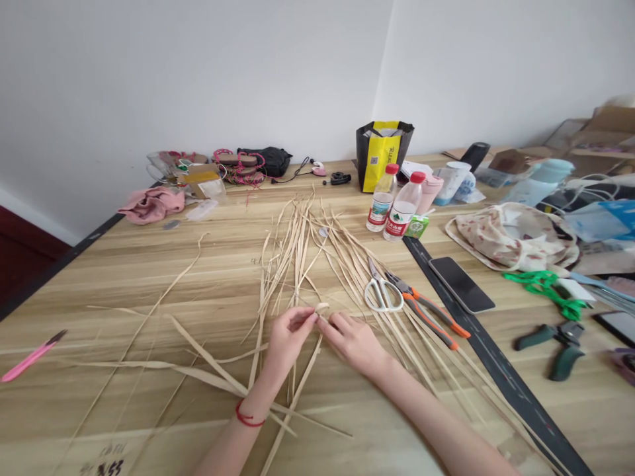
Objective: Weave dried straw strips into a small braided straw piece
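Note:
My left hand [292,330] and my right hand [354,338] meet at the middle of the table, fingertips pinched together. Between them is a pale, flat plant-fibre strip [322,307], bent into a small loop at the top. Both hands are closed on it; the fingers hide part of the strip. Long loose strips [297,244] fan out on the table beyond and under the hands, and others cross beneath my left wrist. Right of the hands lie white-handled scissors [383,295] and orange-and-grey pliers [430,316], both resting among the strips.
A pink-handled cutter [32,357] lies far left. Two red-capped bottles [403,210] stand before a yellow-and-black bag [381,158]. On the right are a phone [461,284], green-handled pruners [558,344], green cord [540,285] and a cloth hat [510,235]. A pink cloth [153,203] sits back left.

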Tool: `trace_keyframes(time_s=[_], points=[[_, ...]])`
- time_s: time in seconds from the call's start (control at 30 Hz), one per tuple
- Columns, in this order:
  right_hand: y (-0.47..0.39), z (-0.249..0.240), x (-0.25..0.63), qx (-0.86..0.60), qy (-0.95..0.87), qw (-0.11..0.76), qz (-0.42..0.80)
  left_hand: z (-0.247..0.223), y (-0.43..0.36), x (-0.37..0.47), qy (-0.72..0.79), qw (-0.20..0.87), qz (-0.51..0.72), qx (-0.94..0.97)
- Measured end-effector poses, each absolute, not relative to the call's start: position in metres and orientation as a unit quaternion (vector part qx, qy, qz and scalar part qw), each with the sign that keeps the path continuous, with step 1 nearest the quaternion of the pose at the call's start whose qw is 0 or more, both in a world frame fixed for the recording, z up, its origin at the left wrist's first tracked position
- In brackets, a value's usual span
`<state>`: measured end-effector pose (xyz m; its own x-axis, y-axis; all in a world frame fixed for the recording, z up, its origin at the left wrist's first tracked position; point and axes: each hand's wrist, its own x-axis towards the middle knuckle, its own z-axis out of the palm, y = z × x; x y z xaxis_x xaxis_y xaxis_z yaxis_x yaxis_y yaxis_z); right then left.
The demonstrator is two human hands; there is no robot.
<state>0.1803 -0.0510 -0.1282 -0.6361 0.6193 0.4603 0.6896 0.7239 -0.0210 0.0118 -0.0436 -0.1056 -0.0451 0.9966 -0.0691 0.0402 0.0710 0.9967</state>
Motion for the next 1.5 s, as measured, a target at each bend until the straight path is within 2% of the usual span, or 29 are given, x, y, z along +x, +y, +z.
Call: trace_keyframes(time_s=[0.1,0.27,0.43,0.6,0.73,0.87,0.97,1.27,1.5], points=[[-0.053,-0.129,0.176,-0.382,-0.894,0.237,-0.004,-0.109,-0.043,0.012,0.54,0.465,0.5,0.492],[-0.061,-0.134,0.167,-0.435,-0.779,0.37,0.26,-0.111,-0.045,0.013,0.533,0.423,0.524,0.513],[-0.065,-0.138,0.159,-0.45,-0.716,0.418,0.333,-0.105,-0.051,0.012,0.527,0.39,0.531,0.537],[-0.06,-0.137,0.158,-0.404,-0.605,0.452,0.515,-0.099,-0.053,0.012,0.519,0.398,0.536,0.534],[-0.056,-0.137,0.16,-0.393,-0.588,0.458,0.538,-0.097,-0.05,0.012,0.497,0.452,0.532,0.516],[-0.054,-0.138,0.16,-0.361,-0.566,0.448,0.59,-0.094,-0.049,0.011,0.427,0.574,0.52,0.466],[-0.052,-0.138,0.16,-0.327,-0.544,0.432,0.641,-0.091,-0.048,0.01,0.391,0.627,0.512,0.438],[-0.051,-0.14,0.16,-0.326,-0.506,0.447,0.662,-0.093,-0.046,0.012,0.388,0.645,0.508,0.418],[-0.054,-0.137,0.161,-0.336,-0.524,0.449,0.642,-0.092,-0.048,0.011,0.425,0.599,0.501,0.458]])
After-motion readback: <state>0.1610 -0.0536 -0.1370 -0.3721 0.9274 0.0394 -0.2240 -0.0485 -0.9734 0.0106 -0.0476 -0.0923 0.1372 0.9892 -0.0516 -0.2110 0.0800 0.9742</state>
